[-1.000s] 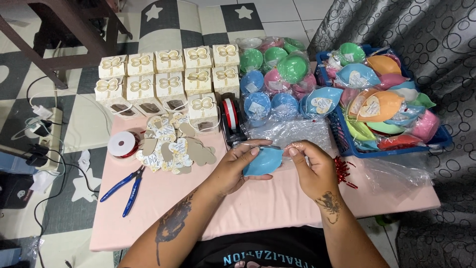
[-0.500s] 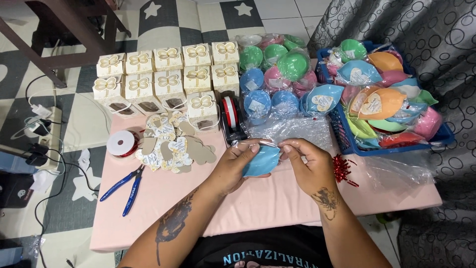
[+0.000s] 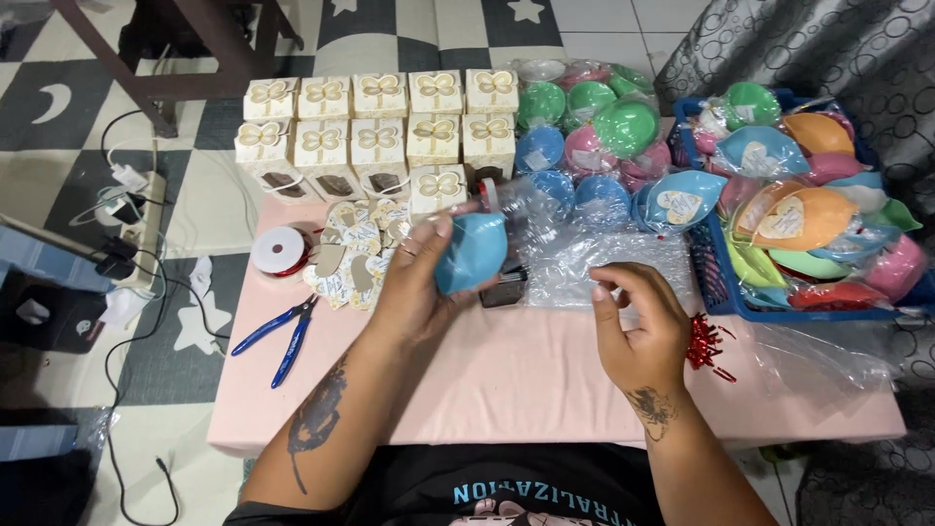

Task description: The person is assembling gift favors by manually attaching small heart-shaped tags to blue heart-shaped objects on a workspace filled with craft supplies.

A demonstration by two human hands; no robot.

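My left hand (image 3: 417,282) holds a small blue bowl-shaped dish (image 3: 471,251) wrapped in clear plastic, lifted above the pink table (image 3: 506,375). My right hand (image 3: 639,326) hovers to the right of it with curled fingers, over a pile of clear plastic bags (image 3: 609,258); whether it pinches anything is unclear. A black tape dispenser (image 3: 504,288) sits partly hidden behind the dish.
Cream gift boxes (image 3: 380,131) stand in rows at the back left. Paper tags (image 3: 355,253), a red ribbon spool (image 3: 280,250) and blue pliers (image 3: 282,336) lie left. Wrapped coloured dishes (image 3: 584,127) sit behind; a blue basket (image 3: 726,292) holds more. Red twist ties (image 3: 706,343) lie right.
My left hand has lifted the blue dish up and to the left. My right hand has let go of it and now hangs apart to the right.
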